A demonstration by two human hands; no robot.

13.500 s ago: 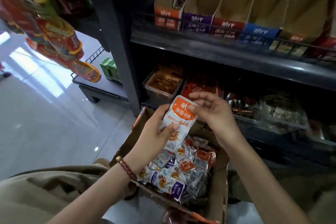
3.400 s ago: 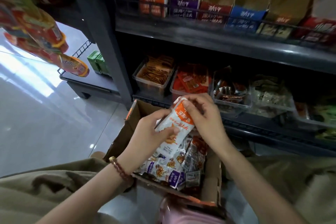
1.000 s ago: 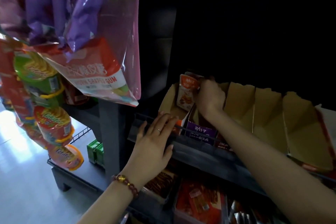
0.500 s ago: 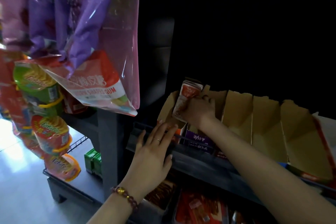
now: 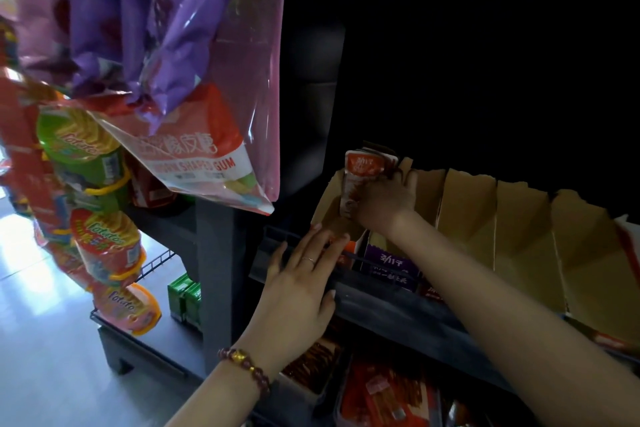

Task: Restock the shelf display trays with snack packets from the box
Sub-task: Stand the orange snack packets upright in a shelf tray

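Packets (image 5: 362, 166) stand upright in the right hand (image 5: 384, 199), fingers curled round them, over the leftmost tray (image 5: 327, 201) on the shelf (image 5: 398, 312). Left hand (image 5: 298, 288) lies flat, fingers straight, at the tray front. Best to slide them down squarely while that hand steadies the tray.

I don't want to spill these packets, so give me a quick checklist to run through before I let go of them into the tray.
1. Grip: the right hand has its fingers curled round the orange packets: ok.
2. Aim: the packets stand at the leftmost tray, beside the purple tray: ok.
3. Seated: the packet tops stick up above the tray wall: not ok.
4. Room inside the tray: hidden by the hand: cannot tell.
5. Support: the left hand rests flat, fingers straight, on the shelf front: ok.
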